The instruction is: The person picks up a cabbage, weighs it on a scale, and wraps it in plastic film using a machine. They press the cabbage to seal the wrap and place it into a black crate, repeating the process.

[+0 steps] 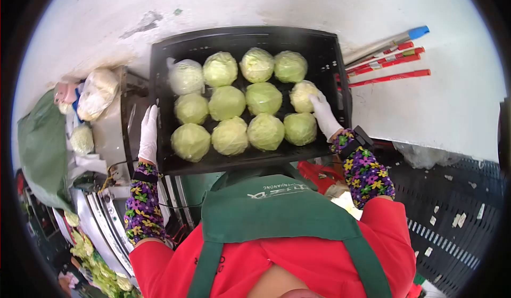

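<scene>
A black plastic crate (250, 166) holds several pale green cabbages in clear wrap, set out in three rows. My left hand (149, 134), in a white glove, lies flat along the crate's left outer wall with its fingers stretched upward. Inside the crate, at the right end of the middle row, my white-gloved right hand (326, 116) has its fingers round the right side of a cabbage (302, 96). That cabbage still sits among the others. Part of my right thumb and the cabbage's underside are hidden.
Red-wrapped poles (388, 61) lean at the white wall on the right. A metal table (106, 111) at left bears a bagged bundle (98, 93) and another cabbage (82, 139). Black slatted crates (452, 213) stand at lower right; leafy scraps (98, 258) lie at lower left.
</scene>
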A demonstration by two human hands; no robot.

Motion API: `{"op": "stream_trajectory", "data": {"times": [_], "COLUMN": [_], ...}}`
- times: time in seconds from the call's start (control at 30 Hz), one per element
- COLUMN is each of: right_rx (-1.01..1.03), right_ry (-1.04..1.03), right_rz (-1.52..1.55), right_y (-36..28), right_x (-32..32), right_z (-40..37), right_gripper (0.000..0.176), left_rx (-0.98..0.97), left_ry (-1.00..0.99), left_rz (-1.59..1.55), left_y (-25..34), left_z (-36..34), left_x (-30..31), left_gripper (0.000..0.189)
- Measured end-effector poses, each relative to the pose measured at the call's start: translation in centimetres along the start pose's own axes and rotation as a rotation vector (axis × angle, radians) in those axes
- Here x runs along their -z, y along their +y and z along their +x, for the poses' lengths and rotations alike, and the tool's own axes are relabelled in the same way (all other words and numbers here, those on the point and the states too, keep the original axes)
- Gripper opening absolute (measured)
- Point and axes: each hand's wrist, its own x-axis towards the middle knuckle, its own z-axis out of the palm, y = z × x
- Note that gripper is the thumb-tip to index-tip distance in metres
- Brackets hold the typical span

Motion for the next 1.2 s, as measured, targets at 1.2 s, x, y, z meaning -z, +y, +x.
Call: {"op": "stream_trajectory", "data": {"times": [1.2], "right_rx": [-0.155], "right_ry": [-0.056], "right_rz": [-0.169], "right_y": [-6.0], "right_x": [9.8], "right_z": [-1.0], "right_gripper": [0.043], "left_rx": [0.296], "left_ry": [-0.245], "left_rz": [-0.124], "left_y": [1.5], "left_z": [2.3], "left_x": [0.8], "left_gripper": [0.057]}}
